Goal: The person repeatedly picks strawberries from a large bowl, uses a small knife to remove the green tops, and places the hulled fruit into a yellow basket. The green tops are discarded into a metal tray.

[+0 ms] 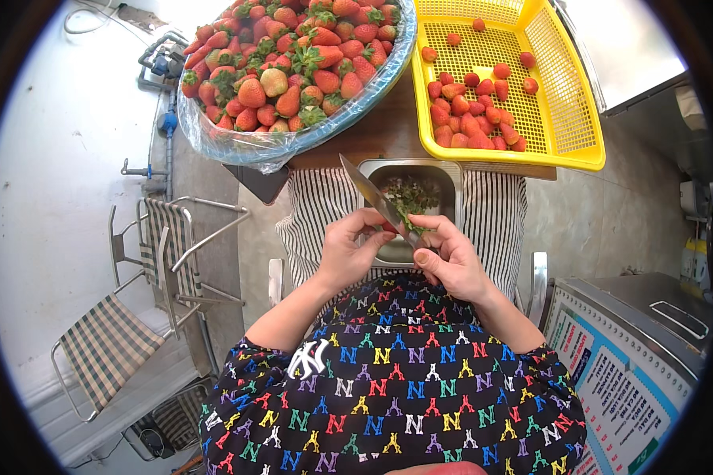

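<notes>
Above a steel tray (369, 169) on the lap, my left hand (355, 243) pinches a strawberry (389, 227), mostly hidden by fingers and blade. My right hand (451, 252) grips a knife (371, 191) near its lower end, the blade pointing up and to the left, its edge beside the strawberry. The right fingers also touch green leaves at the fruit. Cut strawberry leaves (412, 193) lie in the tray. At the upper left, a plastic-lined blue basin (333, 135) is heaped with leafy strawberries (288, 65). A yellow plastic basket (511, 155) at the upper right holds strawberries without leaves (469, 124).
The basin and basket stand on a brown wooden table (380, 130). A dark flat object (261, 183) juts out below the basin. Metal-framed checked chairs (116, 350) stand at the left. A printed board (618, 380) leans at the lower right beside a metal cabinet.
</notes>
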Demonstrator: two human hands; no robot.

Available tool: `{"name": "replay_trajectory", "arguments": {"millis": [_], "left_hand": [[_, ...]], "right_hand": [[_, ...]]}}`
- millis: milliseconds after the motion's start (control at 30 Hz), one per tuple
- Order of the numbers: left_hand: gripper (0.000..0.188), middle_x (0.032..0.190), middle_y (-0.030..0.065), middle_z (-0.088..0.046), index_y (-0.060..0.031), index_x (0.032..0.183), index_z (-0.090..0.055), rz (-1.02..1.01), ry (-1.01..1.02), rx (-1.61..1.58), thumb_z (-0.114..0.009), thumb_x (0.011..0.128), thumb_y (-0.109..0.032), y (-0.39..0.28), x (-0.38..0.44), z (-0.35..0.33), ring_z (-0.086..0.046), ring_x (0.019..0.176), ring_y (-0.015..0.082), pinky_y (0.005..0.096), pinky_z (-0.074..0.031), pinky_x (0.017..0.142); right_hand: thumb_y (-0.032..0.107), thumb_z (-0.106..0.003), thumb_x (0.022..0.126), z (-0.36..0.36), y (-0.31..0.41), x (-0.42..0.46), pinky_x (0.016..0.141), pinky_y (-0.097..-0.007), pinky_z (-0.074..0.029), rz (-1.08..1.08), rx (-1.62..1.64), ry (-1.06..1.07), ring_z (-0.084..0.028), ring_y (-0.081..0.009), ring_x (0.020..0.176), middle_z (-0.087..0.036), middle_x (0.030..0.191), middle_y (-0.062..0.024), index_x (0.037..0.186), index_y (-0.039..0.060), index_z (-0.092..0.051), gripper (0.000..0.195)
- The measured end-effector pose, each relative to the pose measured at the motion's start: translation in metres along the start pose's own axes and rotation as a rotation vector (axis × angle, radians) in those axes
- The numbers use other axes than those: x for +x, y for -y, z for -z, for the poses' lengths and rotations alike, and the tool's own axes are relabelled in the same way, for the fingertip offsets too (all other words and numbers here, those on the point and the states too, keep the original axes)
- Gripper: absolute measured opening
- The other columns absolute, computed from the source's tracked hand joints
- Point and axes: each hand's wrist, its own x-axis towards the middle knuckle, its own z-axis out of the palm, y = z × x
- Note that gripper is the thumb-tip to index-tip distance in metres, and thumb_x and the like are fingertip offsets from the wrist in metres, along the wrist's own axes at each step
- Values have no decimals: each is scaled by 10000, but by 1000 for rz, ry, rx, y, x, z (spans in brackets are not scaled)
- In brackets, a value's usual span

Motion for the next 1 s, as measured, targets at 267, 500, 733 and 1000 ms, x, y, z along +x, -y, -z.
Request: {"name": "replay_trajectory", "arguments": {"millis": [267,500,733,1000], "left_hand": [[189,926,116,-617,35,933,-560,44,60,-25,-579,748,73,3,-4,-9,-618,826,173,266,-498,713],[341,1068,98,-567,-19,1172,-448,346,86,-634,-548,851,-80,13,2,12,-552,943,143,244,-456,736],[406,1215,129,-473,-23,1264,-367,483,211,-1255,-457,906,-192,22,5,17,-551,925,144,234,-446,710],[422,1217,152,-439,-11,1273,-349,539,208,-1391,-344,944,-275,-15,23,31,-526,927,163,255,-458,700]], "right_hand": [[181,-551,869,3,-15,4,426,-166,-334,-2,163,-86,-430,-51,475,-535,712,-48,1136,39,-351,362],[223,-505,894,9,-12,2,438,-162,-360,-17,189,-104,-448,-74,465,-542,739,-93,1167,37,-332,373],[198,-475,905,8,-5,0,445,-162,-359,1,190,-31,-430,-73,466,-552,752,-109,1374,73,-154,582],[288,-489,890,9,-4,-2,446,-161,-352,101,251,6,-425,-79,437,-554,752,-122,1379,67,-160,629]]}}
